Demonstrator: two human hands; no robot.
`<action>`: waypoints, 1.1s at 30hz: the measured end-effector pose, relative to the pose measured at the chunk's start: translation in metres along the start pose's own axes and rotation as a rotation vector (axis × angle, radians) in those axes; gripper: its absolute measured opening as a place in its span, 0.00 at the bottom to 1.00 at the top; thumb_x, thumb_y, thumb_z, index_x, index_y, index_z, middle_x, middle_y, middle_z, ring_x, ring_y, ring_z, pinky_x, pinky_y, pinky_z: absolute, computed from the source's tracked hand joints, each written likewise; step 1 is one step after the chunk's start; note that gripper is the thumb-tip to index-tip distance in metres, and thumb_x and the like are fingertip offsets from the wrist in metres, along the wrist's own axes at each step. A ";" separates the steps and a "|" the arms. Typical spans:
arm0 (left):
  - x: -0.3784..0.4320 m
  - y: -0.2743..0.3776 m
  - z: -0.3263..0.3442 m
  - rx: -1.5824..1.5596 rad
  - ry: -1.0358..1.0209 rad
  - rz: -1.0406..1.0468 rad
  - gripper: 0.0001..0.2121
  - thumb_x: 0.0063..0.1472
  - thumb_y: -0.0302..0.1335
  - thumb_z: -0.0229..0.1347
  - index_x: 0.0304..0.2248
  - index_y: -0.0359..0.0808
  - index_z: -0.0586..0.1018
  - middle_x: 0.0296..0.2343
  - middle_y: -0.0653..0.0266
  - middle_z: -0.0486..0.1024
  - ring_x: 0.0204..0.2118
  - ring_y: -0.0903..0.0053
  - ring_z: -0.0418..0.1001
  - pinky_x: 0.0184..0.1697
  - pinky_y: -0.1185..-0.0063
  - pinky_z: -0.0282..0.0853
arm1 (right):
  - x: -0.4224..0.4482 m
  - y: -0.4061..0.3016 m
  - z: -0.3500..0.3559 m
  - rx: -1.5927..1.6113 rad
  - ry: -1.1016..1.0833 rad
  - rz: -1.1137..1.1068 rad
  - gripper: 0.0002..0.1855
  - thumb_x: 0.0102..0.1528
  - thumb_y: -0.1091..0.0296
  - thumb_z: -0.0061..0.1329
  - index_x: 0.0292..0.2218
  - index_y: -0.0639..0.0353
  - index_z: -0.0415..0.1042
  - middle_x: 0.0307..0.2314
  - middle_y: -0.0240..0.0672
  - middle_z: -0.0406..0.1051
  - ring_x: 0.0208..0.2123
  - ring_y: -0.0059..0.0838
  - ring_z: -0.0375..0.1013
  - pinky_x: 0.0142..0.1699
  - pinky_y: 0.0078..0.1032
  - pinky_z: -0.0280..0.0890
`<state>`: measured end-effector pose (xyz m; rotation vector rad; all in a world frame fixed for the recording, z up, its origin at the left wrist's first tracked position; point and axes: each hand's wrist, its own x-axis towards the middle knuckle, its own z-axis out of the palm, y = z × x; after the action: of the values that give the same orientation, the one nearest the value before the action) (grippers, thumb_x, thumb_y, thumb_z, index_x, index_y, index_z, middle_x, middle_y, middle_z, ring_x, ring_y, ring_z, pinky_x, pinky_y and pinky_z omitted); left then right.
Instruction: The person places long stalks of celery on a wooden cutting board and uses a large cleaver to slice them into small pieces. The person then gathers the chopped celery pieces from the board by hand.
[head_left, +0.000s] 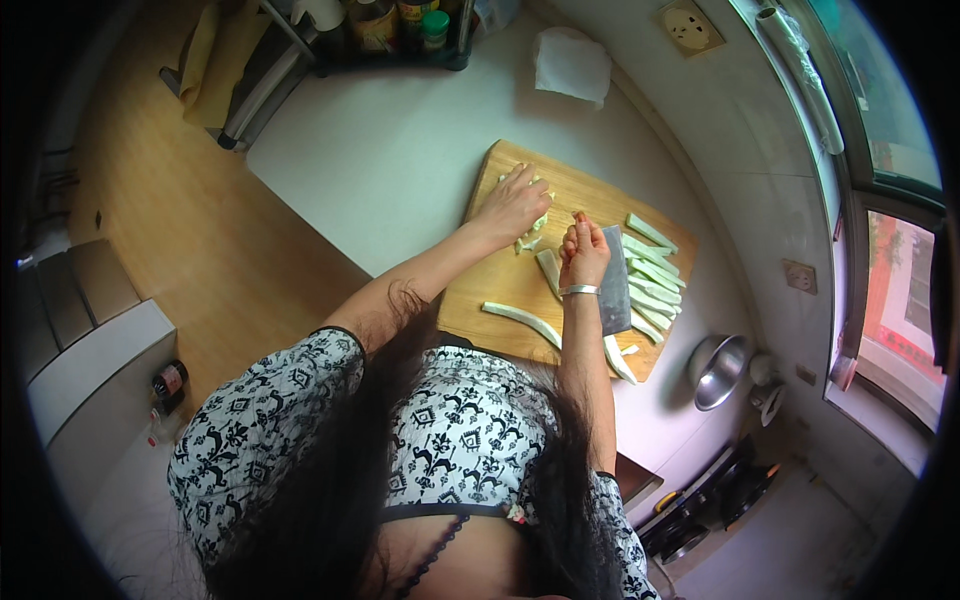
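Note:
My left hand (517, 199) is at the upper left of a wooden cutting board (480, 277), its fingers curled down over small chopped pale-green vegetable pieces (540, 223). The palm side is hidden, so its hold on them is unclear. My right hand (585, 251) has curled fingers and a raised fingertip over the board's middle. Just beside it is the grey blade of a cleaver (616, 289); I see no handle, and whether this hand grips anything cannot be told. Pale-green vegetable strips (652, 281) lie right of the blade. A single curved strip (525, 319) rests near the board's front edge.
On the white countertop (375, 150), a rack of jars (390, 34) stands at the back. A white sheet (572, 66) lies near the wall. A metal bowl (720, 371) is right of the board, with black pans (720, 495) beyond. Bottles (169, 379) stand low at left.

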<state>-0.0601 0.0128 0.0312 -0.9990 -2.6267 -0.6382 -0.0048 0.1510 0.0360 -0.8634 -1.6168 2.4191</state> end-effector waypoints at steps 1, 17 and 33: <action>0.002 0.000 0.001 0.003 -0.007 -0.004 0.06 0.49 0.23 0.46 0.26 0.33 0.74 0.30 0.60 0.69 0.41 0.65 0.66 0.48 0.72 0.61 | -0.003 -0.002 0.001 0.002 -0.001 0.009 0.07 0.55 0.67 0.44 0.31 0.61 0.67 0.14 0.22 0.56 0.12 0.09 0.49 0.15 0.09 0.41; 0.061 -0.006 0.013 0.367 0.139 0.125 0.03 0.45 0.27 0.48 0.19 0.38 0.68 0.16 0.67 0.69 0.25 0.77 0.69 0.24 0.81 0.62 | -0.012 -0.020 0.012 -0.503 -0.047 -0.452 0.16 0.58 0.61 0.37 0.25 0.62 0.69 0.07 0.21 0.53 0.12 0.11 0.52 0.17 0.16 0.48; 0.016 -0.024 0.004 -0.231 0.282 -0.066 0.08 0.51 0.29 0.52 0.23 0.33 0.68 0.21 0.60 0.68 0.25 0.65 0.67 0.28 0.72 0.64 | 0.003 0.000 -0.020 0.230 -0.046 0.090 0.09 0.56 0.74 0.34 0.38 0.65 0.65 0.15 0.24 0.56 0.17 0.15 0.55 0.18 0.10 0.51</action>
<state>-0.0882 0.0078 0.0262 -0.8137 -2.3837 -1.0361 0.0031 0.1690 0.0298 -0.8629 -1.3036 2.6382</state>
